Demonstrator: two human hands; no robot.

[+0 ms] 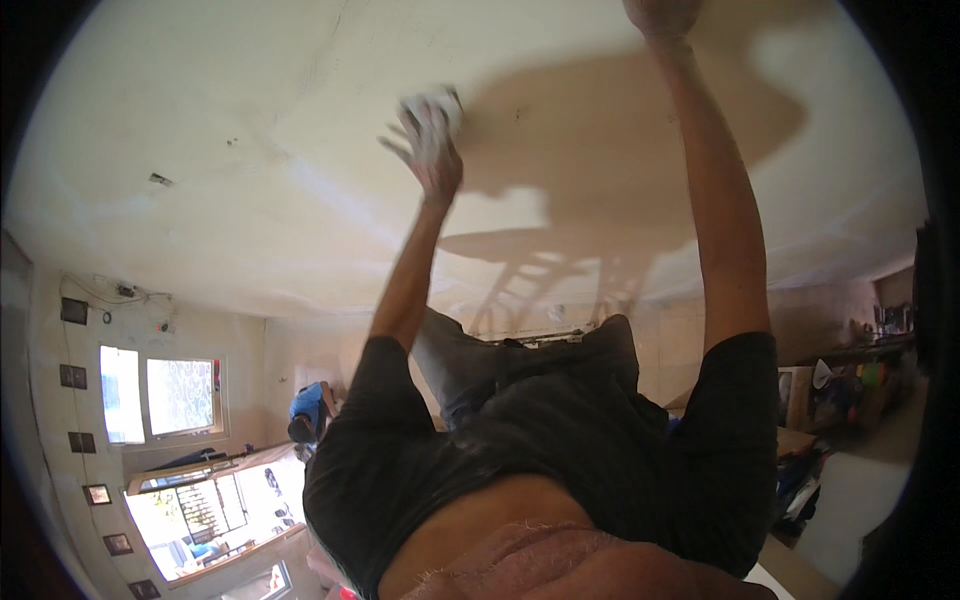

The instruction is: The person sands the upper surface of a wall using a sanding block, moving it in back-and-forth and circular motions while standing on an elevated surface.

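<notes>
My left hand (431, 154) is raised against a broad, pale plastered surface (315, 202). Under its fingers is a whitish pad or block (450, 105) with a dark edge. Motion blur hides its exact kind. Some of the fingers stick out away from it, and the hand looks dusted with white. My right hand (664, 15) is at the top edge of the view, on a straight raised arm. Its fingers are cut off, so I cannot tell whether it holds anything. A shadow of a body and ladder-like legs falls across the surface.
An electrical box opening (160, 178) and a few small holes mark the plaster. A person in a blue shirt (307, 405) bends over at the left, near a bright doorway (217, 517) and a window (180, 394). Cluttered shelves (862, 375) stand at the right.
</notes>
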